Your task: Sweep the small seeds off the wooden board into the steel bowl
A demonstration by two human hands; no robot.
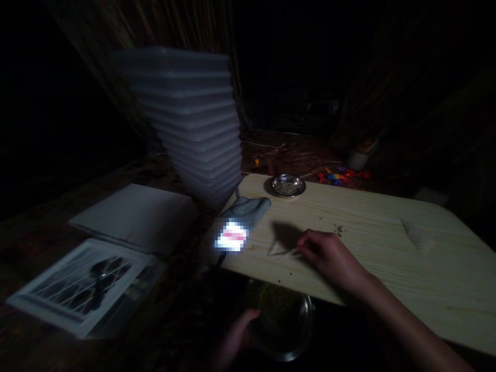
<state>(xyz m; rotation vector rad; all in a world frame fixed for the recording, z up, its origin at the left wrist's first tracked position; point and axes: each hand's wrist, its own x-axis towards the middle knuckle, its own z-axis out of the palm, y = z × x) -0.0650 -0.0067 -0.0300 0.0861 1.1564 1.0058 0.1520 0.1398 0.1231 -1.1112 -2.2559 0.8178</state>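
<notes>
My right hand rests on a pale wooden table, its fingers pinched on a small thin paper-like piece lying on the board. Below the table's near edge my left hand grips the rim of a metal bowl filled with greenish-brown dried matter. The scene is very dark, so fine detail of both hands is hard to see.
A small metal dish with dried bits sits at the table's far edge, a grey cloth beside it. A tall stack of clear plastic containers leans at the left. White trays lie lower left. Another thin paper lies at right.
</notes>
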